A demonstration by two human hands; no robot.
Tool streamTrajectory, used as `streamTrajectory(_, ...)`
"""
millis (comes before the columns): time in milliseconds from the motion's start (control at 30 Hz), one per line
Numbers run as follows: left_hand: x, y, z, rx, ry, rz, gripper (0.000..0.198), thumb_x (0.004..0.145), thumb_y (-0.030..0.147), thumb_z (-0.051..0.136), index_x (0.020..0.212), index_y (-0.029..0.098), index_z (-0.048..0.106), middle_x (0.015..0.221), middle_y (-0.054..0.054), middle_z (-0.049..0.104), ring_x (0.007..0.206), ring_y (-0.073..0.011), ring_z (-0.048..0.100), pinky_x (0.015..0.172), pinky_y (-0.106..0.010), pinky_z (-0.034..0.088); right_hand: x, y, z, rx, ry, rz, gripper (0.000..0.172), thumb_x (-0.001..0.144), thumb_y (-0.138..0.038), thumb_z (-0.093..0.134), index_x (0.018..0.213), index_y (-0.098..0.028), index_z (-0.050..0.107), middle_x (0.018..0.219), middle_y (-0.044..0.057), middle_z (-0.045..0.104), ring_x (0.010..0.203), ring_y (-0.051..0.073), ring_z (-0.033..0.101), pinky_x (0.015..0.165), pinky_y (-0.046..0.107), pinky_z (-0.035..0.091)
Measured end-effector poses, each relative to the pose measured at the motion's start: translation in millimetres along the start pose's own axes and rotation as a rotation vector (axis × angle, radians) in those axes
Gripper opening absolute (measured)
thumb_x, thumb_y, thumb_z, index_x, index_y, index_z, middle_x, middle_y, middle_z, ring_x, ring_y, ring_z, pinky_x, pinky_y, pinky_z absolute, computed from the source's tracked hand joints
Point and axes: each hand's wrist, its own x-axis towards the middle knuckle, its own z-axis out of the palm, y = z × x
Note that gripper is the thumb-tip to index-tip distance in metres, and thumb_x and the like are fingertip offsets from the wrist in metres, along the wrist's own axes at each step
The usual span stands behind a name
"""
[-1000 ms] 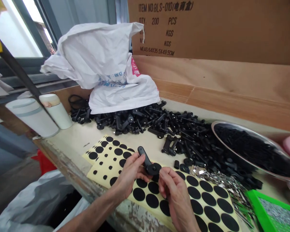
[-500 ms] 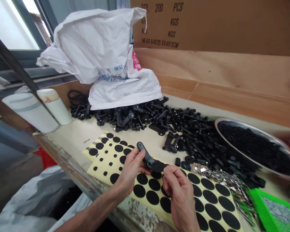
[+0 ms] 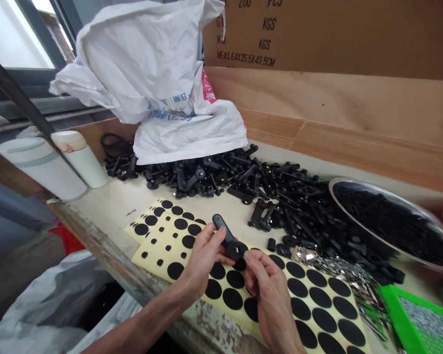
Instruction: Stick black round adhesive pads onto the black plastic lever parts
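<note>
"So, what do the fingers have?"

"Left hand [image 3: 203, 255]: thumb on top, fingers curled beneath, closed on a black lever piece [image 3: 228, 238]. Its narrow end pokes up past the thumb; its round end lies toward the right fingertips, small bright spot at the middle."

"And the right?"

"Right hand [image 3: 268, 282]: thumb and forefinger brought together, tips at the round end's edge. Touching or just beside, cannot tell; nor whether anything sits between them. Other fingers curled in."

"Below the fingers?"

"Yellow sheet [image 3: 151, 252], spreading to either side, rows of black discs [image 3: 232, 299]. A dark round patch shows just under the round end, between the 2 hands. On the sheet or in the right fingers, unclear."

"What could go wrong?"

"Twisting, I judge. The left grip is on the slim arm, so a push at the round end would have leverage. Also, the hands are low over the sheet; a dragging wrist might shift it."

"Beyond the fingertips?"

"Black cylinder [image 3: 271, 244] just past the right knuckles, heap of black parts [image 3: 291, 216] farther out, metal strips [image 3: 335, 270] off to the right. A careless outward sweep could knock the cylinder or scatter strips."
</note>
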Motion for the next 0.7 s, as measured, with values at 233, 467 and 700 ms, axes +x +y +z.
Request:
streamTrajectory(233,0.0,-0.2,0.6,-0.007,0.006,-0.016,0.031,0.084,0.047,0.058,0.091,0.016,0.055,0.084,-0.006,0.066,0.061,-0.0134,0.063,0.058,-0.025,0.053,1.2,0.1,0.6,0.042,-0.009,0.019,0.033,0.078,-0.046,0.068,0.066,-0.018,0.055,0.05,-0.007,0.036,0.048,0.008,0.024,0.045,0.021,0.021)
streamTrajectory(467,2.2,-5.5,-1.4,-0.054,0.011,-0.036,0.034,0.083,0.048,0.06,0.094,0.016,0.057,0.084,-0.007,0.067,0.058,-0.0129,0.063,0.057,-0.025,0.053,1.0,-1.0,0.5,0.073,-0.006,0.026,0.033,0.077,-0.046,0.069,0.066,-0.018,0.054,0.05,-0.007,0.036,0.048,0.007,0.025,0.044,0.02,0.022)
streamTrajectory(700,2.3,-3.7,-0.8,-0.047,0.004,-0.034,0.032,0.085,0.046,0.058,0.095,0.016,0.056,0.082,-0.006,0.065,0.062,-0.0145,0.064,0.058,-0.026,0.054,1.8,-0.1,0.9,0.068,-0.006,0.027,0.034,0.078,-0.046,0.068,0.066,-0.018,0.055,0.05,-0.007,0.036,0.048,0.008,0.025,0.044,0.021,0.022)
